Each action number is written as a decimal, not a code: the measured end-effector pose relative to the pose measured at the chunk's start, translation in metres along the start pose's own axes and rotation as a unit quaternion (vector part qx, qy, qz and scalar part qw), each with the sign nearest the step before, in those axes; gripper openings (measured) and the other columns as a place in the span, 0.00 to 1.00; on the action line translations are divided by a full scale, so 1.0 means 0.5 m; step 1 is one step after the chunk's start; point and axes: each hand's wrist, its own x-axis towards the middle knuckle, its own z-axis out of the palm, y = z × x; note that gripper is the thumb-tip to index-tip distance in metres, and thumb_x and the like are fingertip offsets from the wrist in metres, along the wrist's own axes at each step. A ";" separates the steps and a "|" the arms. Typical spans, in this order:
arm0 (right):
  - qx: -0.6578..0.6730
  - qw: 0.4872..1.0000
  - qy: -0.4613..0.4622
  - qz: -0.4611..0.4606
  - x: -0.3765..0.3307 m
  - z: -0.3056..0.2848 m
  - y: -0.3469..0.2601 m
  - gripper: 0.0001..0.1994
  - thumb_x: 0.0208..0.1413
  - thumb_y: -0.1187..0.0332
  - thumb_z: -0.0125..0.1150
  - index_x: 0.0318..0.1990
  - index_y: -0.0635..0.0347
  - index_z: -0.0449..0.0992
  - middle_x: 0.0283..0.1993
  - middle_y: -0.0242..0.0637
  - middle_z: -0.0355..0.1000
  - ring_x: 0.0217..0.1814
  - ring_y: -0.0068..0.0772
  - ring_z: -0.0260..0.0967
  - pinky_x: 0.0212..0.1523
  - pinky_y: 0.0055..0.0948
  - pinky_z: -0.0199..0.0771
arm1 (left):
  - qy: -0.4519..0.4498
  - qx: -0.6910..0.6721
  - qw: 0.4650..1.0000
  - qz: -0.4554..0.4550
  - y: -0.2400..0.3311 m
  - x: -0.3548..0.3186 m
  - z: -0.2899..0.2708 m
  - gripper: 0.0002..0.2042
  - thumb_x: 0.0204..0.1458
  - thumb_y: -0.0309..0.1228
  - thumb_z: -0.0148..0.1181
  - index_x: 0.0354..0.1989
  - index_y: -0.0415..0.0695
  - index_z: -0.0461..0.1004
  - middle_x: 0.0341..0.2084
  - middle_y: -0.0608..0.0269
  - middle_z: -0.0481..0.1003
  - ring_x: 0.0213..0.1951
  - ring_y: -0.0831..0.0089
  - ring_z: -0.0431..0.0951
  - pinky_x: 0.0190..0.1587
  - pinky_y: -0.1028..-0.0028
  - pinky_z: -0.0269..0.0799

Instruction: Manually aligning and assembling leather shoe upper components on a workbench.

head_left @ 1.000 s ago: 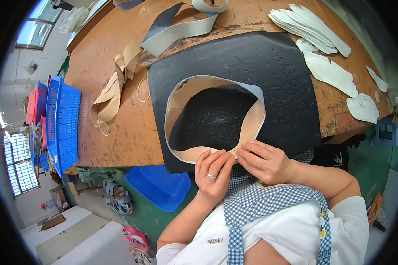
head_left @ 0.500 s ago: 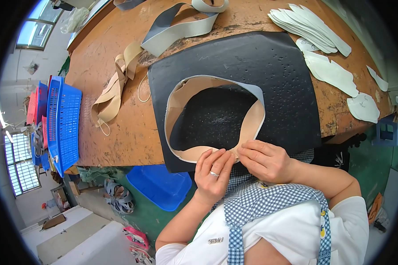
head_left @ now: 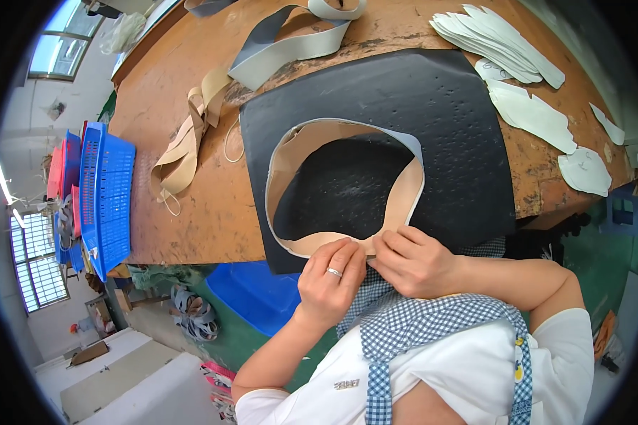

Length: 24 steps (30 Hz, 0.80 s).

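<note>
A looped band (head_left: 403, 198), beige inside and pale grey outside, stands on edge on a black rubber mat (head_left: 468, 142) with small pits in it. Both hands pinch its near edge side by side. My left hand (head_left: 331, 280), with a ring on one finger, closes its fingertips on the band just left of centre. Right beside it, my right hand (head_left: 418, 262) grips the same edge with bent fingers. The fingertips hide the exact spot between the hands.
Beige strips (head_left: 184, 152) and another grey-and-white band (head_left: 290, 60) lie on the wooden table (head_left: 184, 234). White cut pieces (head_left: 532, 117) are at the right. Blue baskets (head_left: 106, 202) stand left; a blue tub (head_left: 255, 297) sits below the table edge.
Both hands have shifted slightly left and toward me along the band's near edge, still pinching it. The band stays in nearly the same place.
</note>
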 end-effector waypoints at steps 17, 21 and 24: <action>0.078 0.997 -0.001 -0.027 0.023 0.006 0.001 0.15 0.45 0.71 0.67 0.38 0.74 0.78 0.41 0.48 0.74 0.40 0.37 0.73 0.36 0.27 0.79 | 0.018 -0.337 0.812 -0.476 0.060 -0.055 -0.013 0.03 0.54 0.19 0.63 0.36 0.33 0.76 0.25 0.57 0.80 0.20 0.76 0.77 0.21 0.81 0.70; 0.100 0.995 -0.016 -0.013 0.031 0.021 -0.004 0.10 0.45 0.72 0.63 0.33 0.71 0.79 0.39 0.44 0.71 0.39 0.35 0.70 0.35 0.24 0.74 | -0.004 -0.476 0.679 -0.558 0.047 -0.031 -0.023 0.06 0.60 0.23 0.59 0.38 0.31 0.76 0.28 0.58 0.81 0.23 0.80 0.78 0.24 0.82 0.72; 0.094 0.995 -0.021 0.012 0.035 0.026 -0.007 0.11 0.44 0.72 0.62 0.35 0.71 0.78 0.36 0.42 0.70 0.37 0.33 0.69 0.35 0.24 0.74 | 0.011 -0.488 0.681 -0.546 0.043 -0.034 -0.013 0.07 0.62 0.24 0.57 0.40 0.31 0.75 0.25 0.58 0.80 0.21 0.77 0.78 0.21 0.82 0.68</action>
